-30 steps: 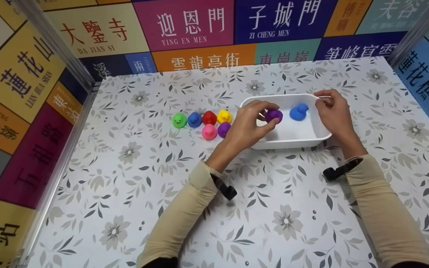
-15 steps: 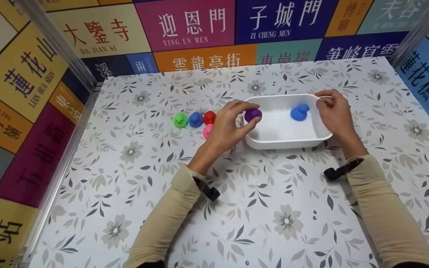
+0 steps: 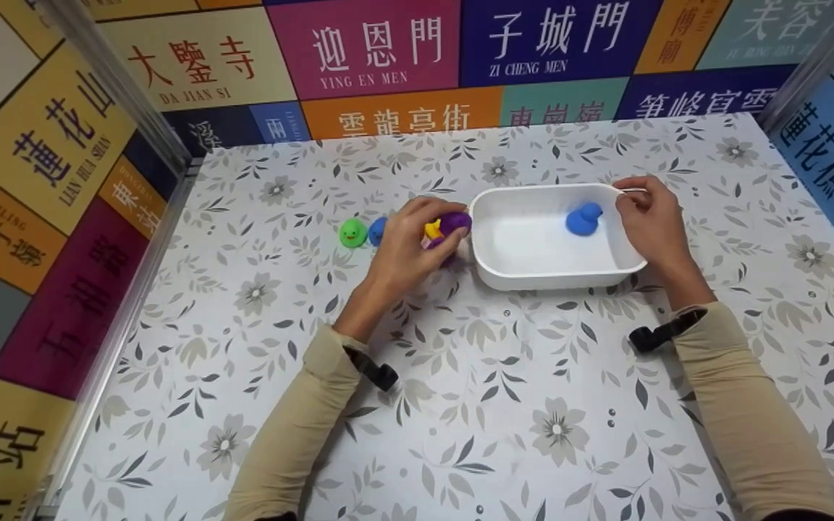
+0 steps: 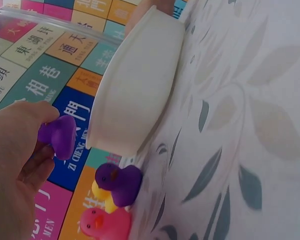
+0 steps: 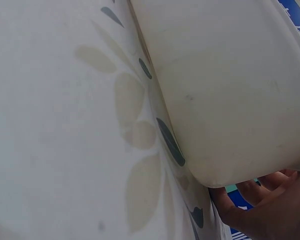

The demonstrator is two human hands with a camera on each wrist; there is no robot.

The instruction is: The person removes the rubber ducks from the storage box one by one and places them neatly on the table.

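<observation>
My left hand [image 3: 410, 242] pinches a purple toy duck [image 4: 64, 137] between thumb and fingers, held in the air just left of the white plastic box [image 3: 554, 279]. Below it, in the left wrist view, a second purple duck [image 4: 124, 185] and a pink duck [image 4: 107, 225] stand on the table. A yellow duck [image 3: 432, 230] shows partly past my fingers. The box's right rim is pinched by my right hand [image 3: 654, 224]; some of its fingers are hidden in the right wrist view. Inside the box, toward its right end, sits a blue duck [image 3: 583, 219].
Left of my left hand are a green duck [image 3: 352, 233] and another blue duck [image 3: 377, 230], partly covered by the hand. A floral cloth [image 3: 496, 434] covers the table. Panels with printed characters [image 3: 373, 51] rise along the back and both sides.
My left hand has carried the purple duck leftward, out from over the box to above the ducks on the table. The right hand stays on the box rim.
</observation>
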